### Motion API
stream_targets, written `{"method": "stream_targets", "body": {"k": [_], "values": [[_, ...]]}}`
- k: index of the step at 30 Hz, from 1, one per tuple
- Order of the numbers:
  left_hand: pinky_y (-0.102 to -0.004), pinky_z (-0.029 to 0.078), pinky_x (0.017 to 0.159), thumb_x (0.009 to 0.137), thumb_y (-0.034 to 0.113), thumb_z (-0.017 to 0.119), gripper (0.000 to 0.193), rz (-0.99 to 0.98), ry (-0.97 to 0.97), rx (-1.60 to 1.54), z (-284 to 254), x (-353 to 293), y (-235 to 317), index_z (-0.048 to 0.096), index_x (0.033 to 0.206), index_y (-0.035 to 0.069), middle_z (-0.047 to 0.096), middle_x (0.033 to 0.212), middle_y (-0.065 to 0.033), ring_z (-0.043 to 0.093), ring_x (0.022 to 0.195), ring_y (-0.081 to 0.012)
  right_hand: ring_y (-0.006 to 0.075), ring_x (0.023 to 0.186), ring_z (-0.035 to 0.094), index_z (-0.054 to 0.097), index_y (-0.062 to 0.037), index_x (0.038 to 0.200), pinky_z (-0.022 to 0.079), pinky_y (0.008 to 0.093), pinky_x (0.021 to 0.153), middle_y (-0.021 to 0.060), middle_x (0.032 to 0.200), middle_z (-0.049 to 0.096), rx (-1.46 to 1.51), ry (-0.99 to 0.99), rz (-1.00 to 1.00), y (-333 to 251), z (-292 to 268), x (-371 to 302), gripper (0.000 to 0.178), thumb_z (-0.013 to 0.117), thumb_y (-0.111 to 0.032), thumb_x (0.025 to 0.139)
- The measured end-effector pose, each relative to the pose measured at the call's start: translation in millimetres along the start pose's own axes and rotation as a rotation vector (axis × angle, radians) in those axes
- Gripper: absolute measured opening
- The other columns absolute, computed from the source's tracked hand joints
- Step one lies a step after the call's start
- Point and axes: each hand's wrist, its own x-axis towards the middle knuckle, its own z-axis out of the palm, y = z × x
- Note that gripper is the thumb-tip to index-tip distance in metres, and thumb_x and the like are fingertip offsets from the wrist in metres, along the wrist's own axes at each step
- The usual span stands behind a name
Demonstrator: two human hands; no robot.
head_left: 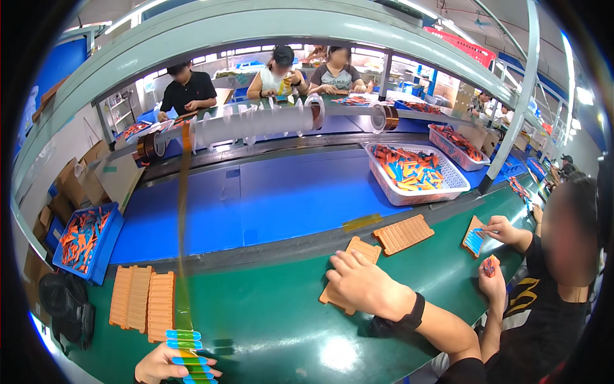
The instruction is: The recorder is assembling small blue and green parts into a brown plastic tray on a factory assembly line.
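At the lower left, my left hand (155, 366) is closed around a row of small blue pieces (184, 344) stuck side by side on a strip of yellowish clear tape (183, 256). The tape runs up from them to a roll on the overhead bar. Right of centre, my right hand (366, 281), with a black band on the wrist, lies over an orange grooved tray (334, 299), its fingers bent on the tray's upper part. Just beyond it rests another orange grooved tray (404, 234).
Several orange grooved trays (137, 299) lie at left beside a black bag (62, 304) and a blue crate (89, 246) of orange and blue pieces. A white basket (416, 176) stands across the blue surface. A co-worker's hands (502, 232) work at right; other people sit opposite.
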Motion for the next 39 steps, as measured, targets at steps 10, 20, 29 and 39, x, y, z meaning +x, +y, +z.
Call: {"method": "stream_targets", "body": {"k": [10,20,29,39], "values": [[-0.0726,0.047,0.100,0.092,-0.004,0.066,0.056,-0.094,0.164,0.039,-28.9,30.5,-6.3,0.042,0.142,-0.005,0.055,0.135,-0.0361,0.056,0.122,-0.0592,0.0328,0.113,0.059,0.062,-0.0027,0.110,0.049,0.0451,0.097,0.0131,0.115,0.062,0.897,-0.029,-0.577,-78.4,3.8,24.5,0.026,0.063,-0.008,0.085],[-0.0483,0.054,0.098,0.100,0.015,0.063,0.049,-0.168,0.414,0.108,-7.6,-0.9,-17.5,0.047,0.143,-0.004,0.064,0.132,-0.0173,0.066,0.117,-0.0362,0.0371,0.117,0.058,0.066,-0.0019,0.120,0.046,0.0496,0.097,0.0184,0.126,0.062,1.105,0.171,-0.707,-99.4,24.6,23.9,0.033,0.059,-0.022,0.095],[-0.0559,0.059,0.087,0.098,0.017,0.067,0.042,-0.042,0.524,0.077,32.3,17.8,-13.2,0.052,0.132,-0.003,0.069,0.116,-0.0178,0.071,0.102,-0.0383,0.0312,0.125,0.054,0.066,-0.0045,0.115,0.043,0.0442,0.104,0.0135,0.133,0.058,1.209,0.052,-0.645,-90.2,22.5,23.2,0.027,0.061,-0.007,0.089],[-0.0236,0.050,0.066,0.100,0.025,0.070,0.026,-0.053,0.442,0.655,32.5,9.0,-7.5,0.074,0.108,0.001,0.074,0.087,-0.0014,0.061,0.076,-0.0036,0.0267,0.121,0.057,0.071,-0.0117,0.113,0.042,0.0396,0.103,0.0042,0.134,0.062,1.054,-0.083,-0.630,-101.4,2.4,38.5,0.028,0.066,-0.006,0.086]]}}
